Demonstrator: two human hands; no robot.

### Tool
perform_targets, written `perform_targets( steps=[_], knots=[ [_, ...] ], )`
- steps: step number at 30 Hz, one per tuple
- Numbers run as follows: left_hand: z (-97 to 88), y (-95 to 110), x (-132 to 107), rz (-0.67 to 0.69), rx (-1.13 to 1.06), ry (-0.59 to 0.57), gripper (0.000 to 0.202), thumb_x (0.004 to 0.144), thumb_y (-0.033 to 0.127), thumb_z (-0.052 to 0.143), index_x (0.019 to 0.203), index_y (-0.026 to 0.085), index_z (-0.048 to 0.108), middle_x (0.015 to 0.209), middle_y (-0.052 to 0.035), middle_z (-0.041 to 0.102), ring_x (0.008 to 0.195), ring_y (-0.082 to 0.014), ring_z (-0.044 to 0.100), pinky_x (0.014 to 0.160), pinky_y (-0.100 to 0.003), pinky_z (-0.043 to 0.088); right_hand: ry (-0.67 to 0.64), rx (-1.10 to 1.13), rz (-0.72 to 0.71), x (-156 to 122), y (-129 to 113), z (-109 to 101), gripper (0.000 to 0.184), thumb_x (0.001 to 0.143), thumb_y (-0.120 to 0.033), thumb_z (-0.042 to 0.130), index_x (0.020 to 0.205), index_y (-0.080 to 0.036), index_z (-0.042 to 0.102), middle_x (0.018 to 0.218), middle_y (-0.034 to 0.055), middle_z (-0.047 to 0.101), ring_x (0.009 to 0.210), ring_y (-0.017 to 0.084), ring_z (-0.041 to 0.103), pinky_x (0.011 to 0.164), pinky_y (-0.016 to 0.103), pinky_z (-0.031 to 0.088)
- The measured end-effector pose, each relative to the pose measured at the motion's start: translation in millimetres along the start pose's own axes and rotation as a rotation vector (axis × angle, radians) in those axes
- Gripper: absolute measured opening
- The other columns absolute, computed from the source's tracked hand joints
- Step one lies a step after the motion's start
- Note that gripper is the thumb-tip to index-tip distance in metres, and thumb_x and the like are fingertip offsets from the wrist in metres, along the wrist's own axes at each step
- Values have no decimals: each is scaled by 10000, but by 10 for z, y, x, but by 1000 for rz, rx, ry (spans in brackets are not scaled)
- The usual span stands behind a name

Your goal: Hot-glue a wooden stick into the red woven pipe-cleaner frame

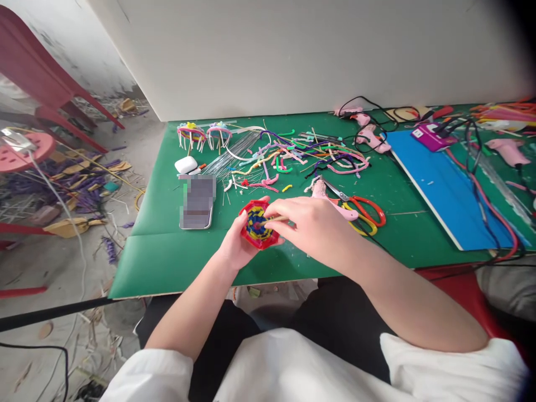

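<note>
My left hand (235, 245) grips a small woven hexagon piece (256, 224), red at the rim with blue and yellow inside, just above the green table mat (167, 251). My right hand (312, 223) is closed in a pinch on a thin wooden stick (274, 219) that lies across the woven piece. Both hands meet near the mat's front edge.
A phone (196, 202) and a white earbud case (185, 164) lie left of the hands. Red and yellow scissors (363, 213), a pile of coloured pipe cleaners (301, 153), two small woven umbrellas (204, 135), pink glue guns (372, 138), a blue board (448, 190) and cables fill the back and right.
</note>
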State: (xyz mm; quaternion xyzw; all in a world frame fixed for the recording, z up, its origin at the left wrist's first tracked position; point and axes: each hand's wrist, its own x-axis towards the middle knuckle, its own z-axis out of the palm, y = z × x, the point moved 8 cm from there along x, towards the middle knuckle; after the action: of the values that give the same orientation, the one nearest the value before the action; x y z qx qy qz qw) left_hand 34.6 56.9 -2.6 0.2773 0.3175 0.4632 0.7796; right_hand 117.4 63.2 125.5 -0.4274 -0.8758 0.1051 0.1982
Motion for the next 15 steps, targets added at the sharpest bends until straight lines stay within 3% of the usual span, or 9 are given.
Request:
perform_targets(
  steps=[4,9,15],
  knots=[
    [35,69,-41,47,39,-28,600,802,688,374,1258,315,492,1302,-35,538,1074,-273,593,746,-428,564,60,145,-35,7,-19,-125,46,811,-213,634,777,-224,662,796,-27,725,715,147,662,643,259,457],
    [64,126,-85,93,155,-38,650,791,731,327,1281,325,456,1278,-41,545,1039,-275,606,716,-422,567,39,108,-71,9,-56,-179,91,821,-252,615,758,-248,680,767,-33,723,719,170,670,676,291,498],
    [61,142,-98,109,129,-38,657,793,730,327,1278,309,467,1239,-49,574,1003,-260,620,723,-395,560,54,128,-89,-2,-90,-192,99,818,-248,607,750,-245,679,748,-20,719,703,179,669,668,299,499]
  ],
)
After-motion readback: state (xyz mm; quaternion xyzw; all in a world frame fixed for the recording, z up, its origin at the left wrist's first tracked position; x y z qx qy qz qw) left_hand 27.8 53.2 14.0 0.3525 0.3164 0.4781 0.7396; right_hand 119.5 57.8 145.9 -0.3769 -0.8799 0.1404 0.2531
